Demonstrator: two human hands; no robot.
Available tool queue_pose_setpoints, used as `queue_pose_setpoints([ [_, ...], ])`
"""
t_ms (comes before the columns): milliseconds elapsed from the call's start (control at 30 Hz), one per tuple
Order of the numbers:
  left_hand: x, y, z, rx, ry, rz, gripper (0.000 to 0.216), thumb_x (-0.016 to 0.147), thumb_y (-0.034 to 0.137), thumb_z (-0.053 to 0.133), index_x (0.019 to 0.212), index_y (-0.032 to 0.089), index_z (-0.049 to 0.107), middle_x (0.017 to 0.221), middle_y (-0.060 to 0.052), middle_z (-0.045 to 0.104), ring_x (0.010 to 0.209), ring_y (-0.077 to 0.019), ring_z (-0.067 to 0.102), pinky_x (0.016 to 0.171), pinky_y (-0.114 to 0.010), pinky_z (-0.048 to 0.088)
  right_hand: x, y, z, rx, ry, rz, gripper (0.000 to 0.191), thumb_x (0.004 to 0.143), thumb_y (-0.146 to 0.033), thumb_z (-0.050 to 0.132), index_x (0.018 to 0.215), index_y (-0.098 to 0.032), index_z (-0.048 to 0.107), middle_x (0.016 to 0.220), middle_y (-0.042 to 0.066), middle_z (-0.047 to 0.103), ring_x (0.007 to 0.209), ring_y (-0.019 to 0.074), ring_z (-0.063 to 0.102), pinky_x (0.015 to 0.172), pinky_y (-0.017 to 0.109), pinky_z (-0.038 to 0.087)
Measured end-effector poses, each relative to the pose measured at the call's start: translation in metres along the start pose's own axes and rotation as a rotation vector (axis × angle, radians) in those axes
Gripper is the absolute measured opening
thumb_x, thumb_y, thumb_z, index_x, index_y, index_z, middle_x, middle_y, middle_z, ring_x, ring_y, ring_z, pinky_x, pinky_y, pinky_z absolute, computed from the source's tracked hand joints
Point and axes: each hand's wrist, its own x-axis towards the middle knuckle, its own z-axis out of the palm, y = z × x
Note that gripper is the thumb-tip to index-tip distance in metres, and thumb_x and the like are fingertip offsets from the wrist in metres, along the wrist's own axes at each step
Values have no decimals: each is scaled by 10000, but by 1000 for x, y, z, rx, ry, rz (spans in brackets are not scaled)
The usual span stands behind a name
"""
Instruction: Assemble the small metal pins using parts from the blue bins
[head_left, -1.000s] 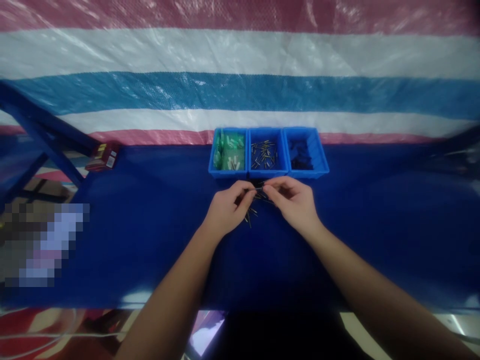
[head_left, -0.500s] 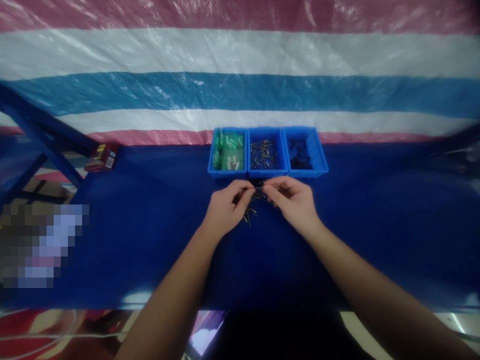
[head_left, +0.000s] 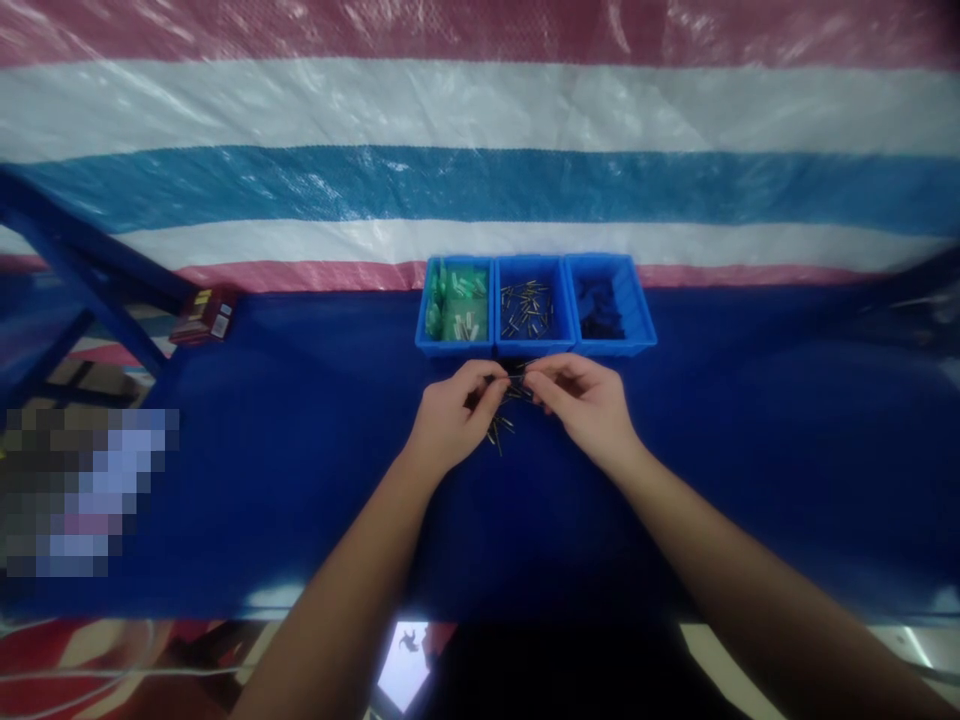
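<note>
A thin metal pin [head_left: 517, 377], too small to make out in detail, spans the gap between my two hands. My left hand [head_left: 459, 412] pinches one end of it with thumb and forefinger. At the other end, my right hand [head_left: 589, 402] has its fingertips closed, the remaining fingers curled. Under and between the hands, several loose slim metal pins [head_left: 500, 432] lie on the dark blue tabletop [head_left: 517, 540]. Just beyond the fingers stands the middle blue bin [head_left: 534, 348], with similar brass-coloured pins [head_left: 529, 305] inside.
The left blue bin [head_left: 454, 349] holds green plastic and small white pieces [head_left: 465, 326]. Dark pieces [head_left: 600, 308] lie in the right blue bin [head_left: 636, 310]. A red box [head_left: 202, 315] sits by the blue frame [head_left: 97, 235] at left. Striped sheeting [head_left: 480, 185] hangs behind.
Both hands stay nearly still over the loose pins, still pinching the thin pin. The bright screen below the table edge shows a different picture.
</note>
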Motion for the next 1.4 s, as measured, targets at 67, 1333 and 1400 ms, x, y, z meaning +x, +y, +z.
queue_pose_setpoints([
  [67,0,0,-1,7,-17,-12,116,975,300,608,986,210,680,715,32,693,562,-77,606,555,-185,464,0,-1,0,-11,-13,-3,174,775,-341,815,859,-199,759,700,4,708,596,115,616,533,259,501],
  [1333,0,3,-2,-13,-23,-32,164,950,284,636,1097,213,637,655,62,647,531,-72,583,564,-178,473,0,0,-1,-17,-33,-11,167,773,-340,819,865,-210,768,737,10,733,611,124,634,553,273,525],
  [1400,0,3,-1,-10,-14,-28,194,944,263,638,1130,211,620,622,74,621,513,-70,565,563,-175,472,0,0,-1,-15,-28,-6,168,773,-342,819,862,-210,769,732,11,730,612,126,633,559,278,528],
])
